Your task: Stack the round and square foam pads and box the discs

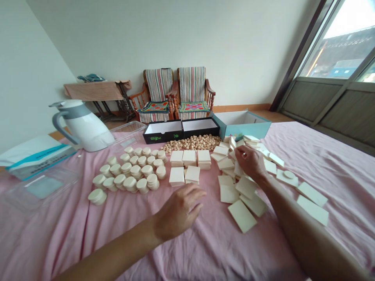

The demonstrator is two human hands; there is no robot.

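Observation:
My left hand [180,208] hovers over the pink cloth, just in front of the square stacks, its fingers loosely bent and apart with nothing in them. My right hand [250,160] reaches into a loose heap of pale square tiles [225,163]; thumb and forefinger come together there, and whatever lies between the fingertips is hidden. Several neat stacks of square tiles [176,176] stand in the middle. Left of them, pale round discs [129,183] are piled in rows of short stacks. More square tiles [242,216] lie scattered near my right forearm, one bearing a round disc [289,174].
Small wooden beads [195,143] form a heap behind the stacks. Two black boxes [162,137] and a light blue box [247,130] stand at the back. On the left are a white jug [90,130], a tissue pack [41,158] and clear plastic trays [43,191].

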